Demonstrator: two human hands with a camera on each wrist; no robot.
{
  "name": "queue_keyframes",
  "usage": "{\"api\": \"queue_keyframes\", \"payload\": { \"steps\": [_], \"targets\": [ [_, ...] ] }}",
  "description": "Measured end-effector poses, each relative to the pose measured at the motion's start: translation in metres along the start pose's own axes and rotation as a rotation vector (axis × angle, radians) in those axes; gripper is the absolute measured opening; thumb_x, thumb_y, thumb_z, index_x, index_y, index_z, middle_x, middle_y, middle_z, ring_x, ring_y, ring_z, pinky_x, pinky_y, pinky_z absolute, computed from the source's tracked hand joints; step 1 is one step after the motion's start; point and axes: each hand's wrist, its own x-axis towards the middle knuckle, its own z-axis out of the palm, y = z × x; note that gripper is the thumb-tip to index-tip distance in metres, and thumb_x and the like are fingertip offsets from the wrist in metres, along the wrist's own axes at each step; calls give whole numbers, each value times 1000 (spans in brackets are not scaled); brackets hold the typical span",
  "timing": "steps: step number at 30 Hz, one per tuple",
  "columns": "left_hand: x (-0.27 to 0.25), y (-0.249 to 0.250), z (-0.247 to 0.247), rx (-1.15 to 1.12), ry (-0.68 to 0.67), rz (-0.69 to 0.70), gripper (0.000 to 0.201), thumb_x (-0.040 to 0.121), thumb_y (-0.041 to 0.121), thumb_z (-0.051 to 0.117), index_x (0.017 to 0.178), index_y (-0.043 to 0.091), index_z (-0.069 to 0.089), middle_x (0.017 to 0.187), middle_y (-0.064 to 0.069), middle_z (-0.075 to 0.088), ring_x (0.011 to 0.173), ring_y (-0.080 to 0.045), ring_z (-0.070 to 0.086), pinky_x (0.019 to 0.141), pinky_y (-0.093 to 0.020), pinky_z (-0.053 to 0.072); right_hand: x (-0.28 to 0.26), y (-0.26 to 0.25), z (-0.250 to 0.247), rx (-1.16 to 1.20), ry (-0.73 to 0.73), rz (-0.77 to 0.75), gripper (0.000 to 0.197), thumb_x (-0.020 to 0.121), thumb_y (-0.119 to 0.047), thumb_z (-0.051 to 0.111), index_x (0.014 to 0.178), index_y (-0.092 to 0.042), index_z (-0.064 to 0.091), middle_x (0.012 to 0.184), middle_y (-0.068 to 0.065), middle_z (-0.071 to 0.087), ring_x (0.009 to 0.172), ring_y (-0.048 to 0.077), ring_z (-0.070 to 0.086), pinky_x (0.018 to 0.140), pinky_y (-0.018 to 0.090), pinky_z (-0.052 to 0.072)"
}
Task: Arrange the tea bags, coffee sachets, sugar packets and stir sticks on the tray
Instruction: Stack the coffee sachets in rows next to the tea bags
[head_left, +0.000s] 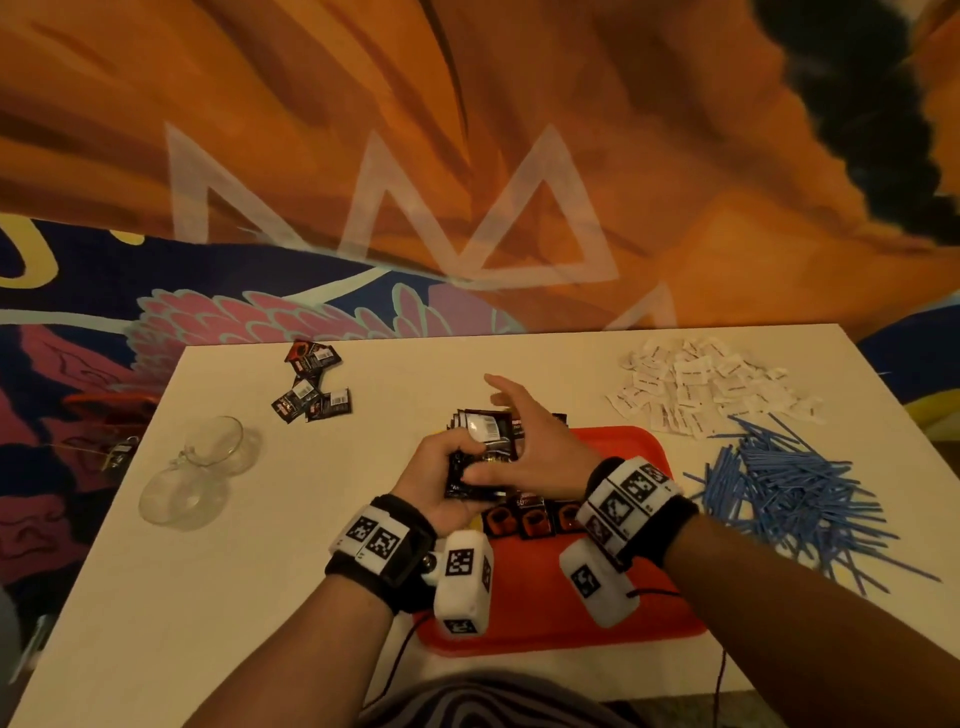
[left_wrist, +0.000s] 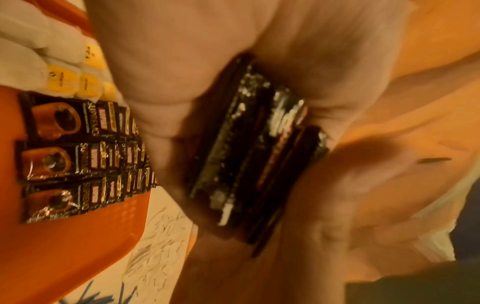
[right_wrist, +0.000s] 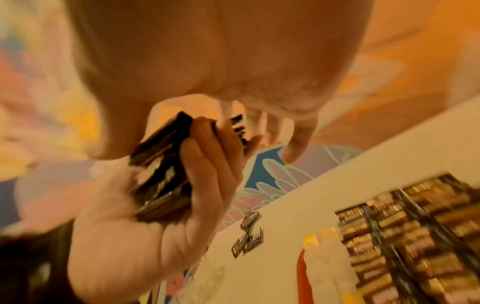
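Above the tray (head_left: 618, 441), left hand (head_left: 434, 480) fingers grip stacked coffee sachets (head_left: 480, 452); right hand (head_left: 530, 441) fingers spread.

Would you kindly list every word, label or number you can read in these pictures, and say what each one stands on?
"SUPREMO": on the coffee sachets laid in rows on the tray.
Red label on those sachets: too blurred to read.
Yellow tea bag tags: print too small.
Sugar packets: print too small.
Sachets gripped in the left hand: barcode and text unreadable.

Black wristbands (head_left: 387, 551) (white marker-printed camera blocks attached)
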Motion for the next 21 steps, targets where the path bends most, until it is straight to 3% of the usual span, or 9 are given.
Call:
{"api": "queue_keyframes", "payload": {
  "steps": [2,4,6,8,11,13,15,18,21],
  "targets": [
    [3,2,-5,0,-2,19,35,62,9,55,95,1,64,81,-13,66,68,-24,65,59,-31,56,0,11,-3,194,119,139,101,60,-59,83,143,-35,30,131,-2,50,117,14,54,99,38,49],
    [4,2,-5,36,-4,44,38,67,9,56,103,-2,63,89,-16,67,71,-24,67,59,-29,57,-1,24,-4,288,160,243,86,55,-64,83,126,-30,49,109,-3,64,99,15,64,89,39,54],
    [7,-1,-3,96,13,84,43,71,9,60,112,-4,61,97,-19,67,77,-25,69,62,-31,58,-1,33,-4,375,166,269,52,64,-48,85,104,-23,61,90,-1,68,82,15,66,75,36,56],
    [12,-6,-2,140,46,131,45,73,9,66,116,-6,62,100,-21,69,81,-27,71,63,-32,58,-3,34,-5,449,180,266,27,76,-27,83,93,-17,64,83,2,66,69,14,63,62,29,51],
    [16,-15,1,140,60,168,48,79,12,70,123,-3,63,114,-25,68,98,-35,69,75,-38,59,-7,38,-11,500,174,268,18,78,-16,80,87,-10,65,82,9,68,60,14,59,52,25,45],
    [18,-19,4,91,62,165,47,84,14,68,128,-1,61,121,-25,66,105,-36,67,78,-41,59,-9,44,-17,515,208,292,30,69,-25,86,87,-10,67,90,13,71,68,22,65,59,32,53],
    [22,-21,3,18,110,181,39,88,6,62,128,2,60,110,-21,70,92,-32,70,70,-40,60,-12,47,-25,483,302,288,39,61,-31,88,88,-11,69,92,12,74,81,29,71,76,43,58],
    [26,-24,-1,-52,151,195,53,87,-15,48,123,22,59,89,-13,67,68,-23,65,62,-38,57,-20,43,-36,430,425,174,14,74,-11,82,80,-18,72,84,4,75,73,17,71,70,30,58],
    [23,-29,10,-13,180,120,27,89,-3,56,110,11,64,78,-13,66,64,-23,63,59,-36,58,-29,37,-38,346,363,-34,31,75,12,72,79,-18,75,94,-1,74,84,2,69,80,17,55]
  ]
}}
